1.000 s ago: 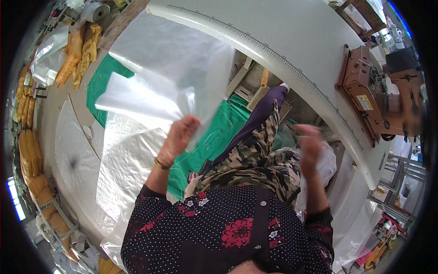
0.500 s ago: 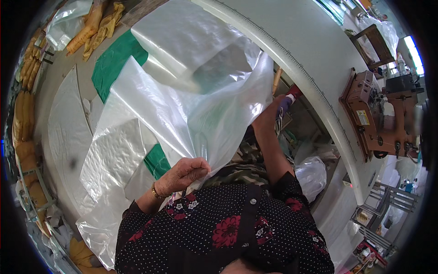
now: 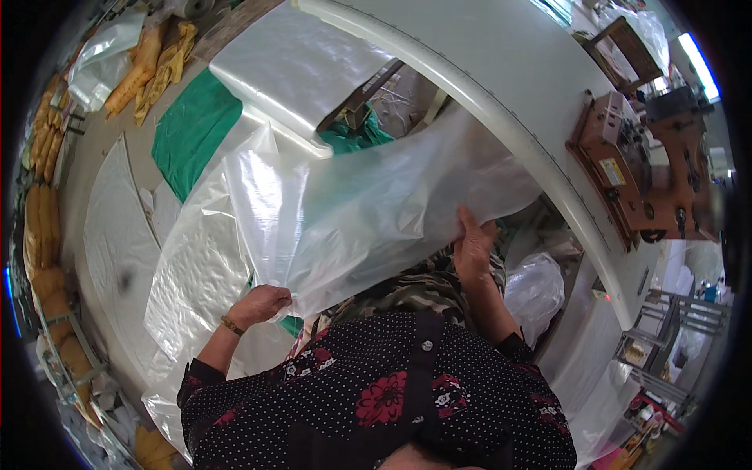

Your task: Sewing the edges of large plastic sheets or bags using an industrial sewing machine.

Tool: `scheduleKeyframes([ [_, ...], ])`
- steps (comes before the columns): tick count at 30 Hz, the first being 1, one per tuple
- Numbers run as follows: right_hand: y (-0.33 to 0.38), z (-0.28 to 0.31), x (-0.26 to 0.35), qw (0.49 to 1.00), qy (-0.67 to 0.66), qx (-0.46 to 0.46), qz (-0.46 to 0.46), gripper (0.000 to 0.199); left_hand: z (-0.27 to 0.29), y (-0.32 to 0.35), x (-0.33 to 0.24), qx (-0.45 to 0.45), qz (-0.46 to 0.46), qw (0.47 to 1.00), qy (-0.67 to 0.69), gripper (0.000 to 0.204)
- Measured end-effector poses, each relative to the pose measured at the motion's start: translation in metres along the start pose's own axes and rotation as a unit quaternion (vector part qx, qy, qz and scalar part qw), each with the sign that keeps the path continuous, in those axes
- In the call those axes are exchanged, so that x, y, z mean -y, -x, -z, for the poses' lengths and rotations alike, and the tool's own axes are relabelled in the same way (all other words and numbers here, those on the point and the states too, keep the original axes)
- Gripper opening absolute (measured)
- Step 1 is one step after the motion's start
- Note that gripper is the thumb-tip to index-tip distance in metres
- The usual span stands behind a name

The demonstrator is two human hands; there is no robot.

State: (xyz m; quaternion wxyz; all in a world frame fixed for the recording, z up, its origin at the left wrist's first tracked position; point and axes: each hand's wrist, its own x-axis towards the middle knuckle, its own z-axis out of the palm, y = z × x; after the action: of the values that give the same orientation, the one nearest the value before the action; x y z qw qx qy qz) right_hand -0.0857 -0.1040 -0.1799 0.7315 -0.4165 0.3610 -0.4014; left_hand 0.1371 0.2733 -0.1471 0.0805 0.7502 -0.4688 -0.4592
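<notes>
A large sheet of translucent plastic stretches between my two hands, in front of my lap. My left hand, with a gold-coloured watch on the wrist, is closed on the sheet's near left part. Farther right, my right hand grips the sheet by its near right edge; some of its fingers are hidden. The sheet's right end lies against the rounded edge of a white table. On the left, more crumpled plastic sheet hangs down toward the floor.
A brown sewing machine stands on the white table at right. Green sheeting and a smooth white plastic stack lie beyond the held sheet. Yellow-orange bundles line the left side. A clear plastic bag sits below the table.
My left hand has moved left with the sheet. My right hand has come down toward me, and the sheet is now spread wider, its right end against the table edge.
</notes>
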Motion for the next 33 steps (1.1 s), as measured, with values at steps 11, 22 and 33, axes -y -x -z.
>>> scheduleKeyframes([
  [11, 0.005, 0.106, -0.049, 0.977, 0.031, -0.207, 0.024, 0.026, 0.046, -0.127, -0.157, -0.16, -0.299, 0.921, -0.192, 0.019],
  [22, 0.001, 0.111, -0.043, 0.977, 0.102, -0.187, 0.031, 0.016, -0.02, -0.291, -0.246, -0.175, -0.322, 0.918, -0.149, 0.052],
  [33, 0.008, 0.142, -0.063, 0.978, 0.06, -0.153, -0.13, 0.017, -0.006, -0.408, -0.197, -0.411, -0.077, 0.903, -0.098, 0.051],
])
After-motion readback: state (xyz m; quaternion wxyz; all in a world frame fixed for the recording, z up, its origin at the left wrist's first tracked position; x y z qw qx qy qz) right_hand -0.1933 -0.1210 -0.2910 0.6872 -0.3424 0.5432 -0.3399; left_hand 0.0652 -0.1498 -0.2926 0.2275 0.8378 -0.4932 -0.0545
